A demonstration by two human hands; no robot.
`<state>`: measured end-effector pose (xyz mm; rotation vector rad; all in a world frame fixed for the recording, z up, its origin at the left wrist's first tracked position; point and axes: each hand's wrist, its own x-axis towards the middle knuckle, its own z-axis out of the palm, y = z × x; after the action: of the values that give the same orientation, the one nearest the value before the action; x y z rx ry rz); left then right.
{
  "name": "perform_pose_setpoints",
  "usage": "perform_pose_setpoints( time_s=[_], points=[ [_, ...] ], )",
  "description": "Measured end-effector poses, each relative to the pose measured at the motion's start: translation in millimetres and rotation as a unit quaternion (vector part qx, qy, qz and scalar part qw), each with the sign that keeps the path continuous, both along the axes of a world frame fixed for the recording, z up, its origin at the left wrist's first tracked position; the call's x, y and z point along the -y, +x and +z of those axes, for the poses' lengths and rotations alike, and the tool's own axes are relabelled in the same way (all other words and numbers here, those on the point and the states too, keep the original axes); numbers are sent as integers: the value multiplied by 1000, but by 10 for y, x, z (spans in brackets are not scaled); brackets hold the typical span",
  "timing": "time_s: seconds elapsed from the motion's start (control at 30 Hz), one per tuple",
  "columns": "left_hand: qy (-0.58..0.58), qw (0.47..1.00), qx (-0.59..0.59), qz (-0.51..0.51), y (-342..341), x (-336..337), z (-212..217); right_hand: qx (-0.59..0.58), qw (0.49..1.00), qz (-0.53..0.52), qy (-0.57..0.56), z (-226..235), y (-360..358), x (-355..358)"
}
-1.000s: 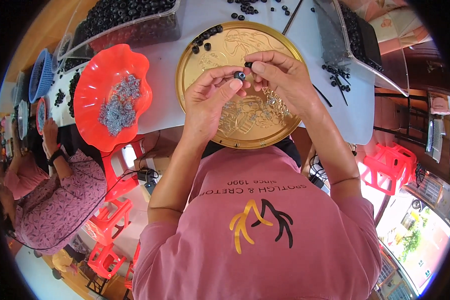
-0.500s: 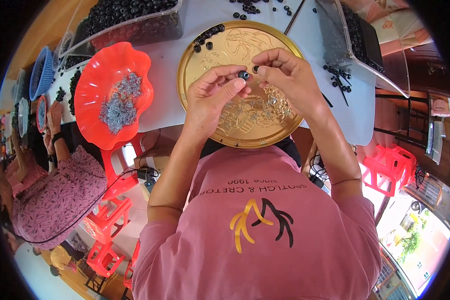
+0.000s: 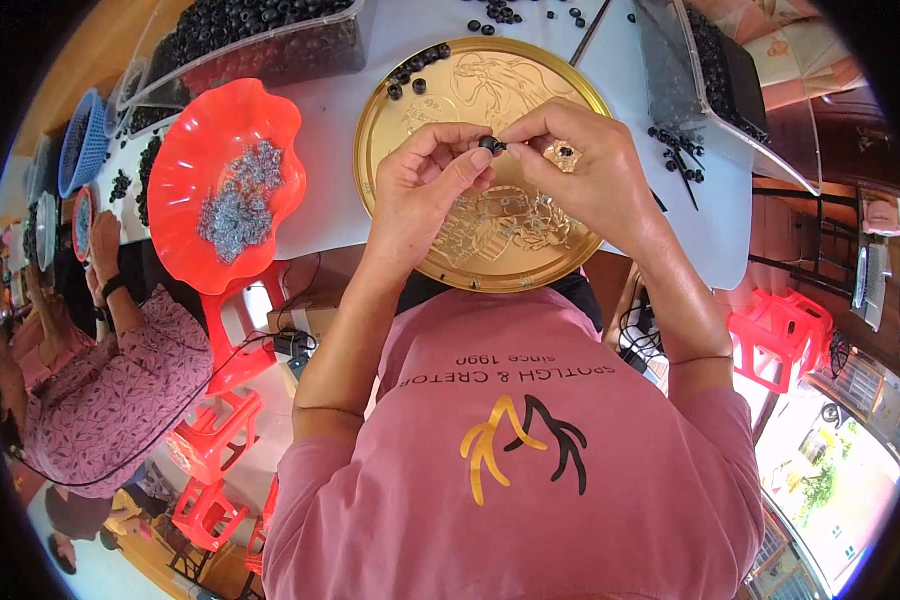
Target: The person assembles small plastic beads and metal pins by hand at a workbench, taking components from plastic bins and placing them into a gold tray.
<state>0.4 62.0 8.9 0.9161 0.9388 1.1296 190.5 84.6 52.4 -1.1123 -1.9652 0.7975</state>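
Over the middle of the gold tray (image 3: 530, 70), the person's two hands are meeting around a black bead (image 3: 487, 142). The left hand (image 3: 425, 190) is clamping it between thumb and fingertips, off the tray's surface. On the bead's right side a small dark piece (image 3: 500, 147) is projecting toward the right hand (image 3: 595, 165), whose thumb and forefinger appear to be pinching it; from where I am standing I cannot tell whether it belongs to the bead. The bead is looking roundish, showing no clear long axis. It is sitting in the left fingers, with the right fingertips waiting just beside it. Another dark round thing (image 3: 567, 151) is showing by the right fingers, gripped or lying lower, I cannot tell.

Loose black beads (image 3: 417, 72) are resting inside the tray's far left rim. The pale table (image 3: 320, 190) is carrying everything. Left of the tray, a red scalloped bowl (image 3: 180, 180) is holding small silvery parts (image 3: 240, 205); beyond the tray's far left, a clear bin (image 3: 310, 60) is brimming with more beads. Farther left of the tray, someone in a patterned top (image 3: 120, 400) is working, and red stools (image 3: 215, 440) are standing below.
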Motion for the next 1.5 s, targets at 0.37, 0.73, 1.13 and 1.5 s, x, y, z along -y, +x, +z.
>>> perform_pose_setpoints(
  time_s=[0.37, 0.73, 1.13, 1.5],
  points=[
    [2, 999, -33, -3, -1, -6, 15, 44, 999, 26, 11, 69, -14, 4],
    [3, 997, -82, -6, 53, -22, -18, 110, 993, -5, 38, 26, -96, 36],
    [50, 997, -55, -7, 25, 31, -4, -67, 962, 25, -262, -11, 93, -107],
    [45, 999, 9, -24, 24, 14, 31, -182, 924, 37, -335, -10, 127, -99]
  ],
)
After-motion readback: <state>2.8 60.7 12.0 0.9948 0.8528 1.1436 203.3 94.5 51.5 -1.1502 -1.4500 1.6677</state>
